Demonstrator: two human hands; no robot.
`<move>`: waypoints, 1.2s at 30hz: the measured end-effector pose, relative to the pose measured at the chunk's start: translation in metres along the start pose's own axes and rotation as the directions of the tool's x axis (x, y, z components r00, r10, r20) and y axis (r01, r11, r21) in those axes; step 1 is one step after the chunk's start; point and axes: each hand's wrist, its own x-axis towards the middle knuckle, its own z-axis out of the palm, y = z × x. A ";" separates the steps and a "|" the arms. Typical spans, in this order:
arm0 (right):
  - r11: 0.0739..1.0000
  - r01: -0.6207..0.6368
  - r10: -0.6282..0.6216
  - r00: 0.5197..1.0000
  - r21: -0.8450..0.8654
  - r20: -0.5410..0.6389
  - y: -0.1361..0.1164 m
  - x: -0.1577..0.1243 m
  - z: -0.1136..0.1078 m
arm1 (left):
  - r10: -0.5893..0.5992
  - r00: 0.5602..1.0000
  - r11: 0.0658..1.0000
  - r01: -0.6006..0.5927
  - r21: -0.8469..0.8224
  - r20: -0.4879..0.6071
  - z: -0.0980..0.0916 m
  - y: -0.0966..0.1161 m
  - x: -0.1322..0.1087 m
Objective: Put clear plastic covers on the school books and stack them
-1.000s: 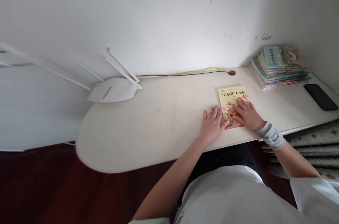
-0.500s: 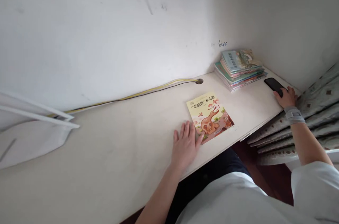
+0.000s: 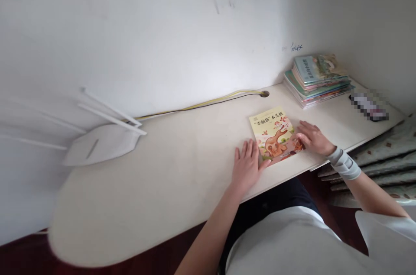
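Observation:
A yellow-covered picture book (image 3: 276,135) with Chinese title characters and a cartoon elephant lies flat on the white desk (image 3: 156,179). My left hand (image 3: 247,166) rests palm down beside its left edge, fingers spread, the thumb touching the cover. My right hand (image 3: 313,138), with a grey wrist brace (image 3: 344,163), lies on the desk with its fingertips on the book's lower right corner. Neither hand grips the book.
A stack of thin picture books (image 3: 316,80) stands in the far right corner. Beyond it lies a phone (image 3: 368,106) under a pixelated patch. A cable runs along the wall into a desk hole (image 3: 264,94). A white leaf-shaped object (image 3: 100,144) sits at left.
My right hand has come back from the phone at the desk's far right to the book's corner. The view has swung, so the desk's rounded left end shows again.

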 end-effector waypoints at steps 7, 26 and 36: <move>0.952 0.135 -0.146 0.989 0.275 0.020 -0.066 0.002 -0.040 | 0.001 1.000 0.999 -0.001 -0.038 0.004 -0.002 0.004 -0.002; 0.952 0.287 -0.286 0.958 -0.106 0.026 -0.180 0.066 0.046 | -0.274 0.962 0.920 0.258 -0.295 -0.011 -0.013 -0.042 -0.033; 0.952 0.252 -0.242 0.967 -0.173 0.077 -0.189 0.064 0.062 | -0.125 0.990 0.974 0.136 -0.182 0.069 -0.018 -0.052 -0.041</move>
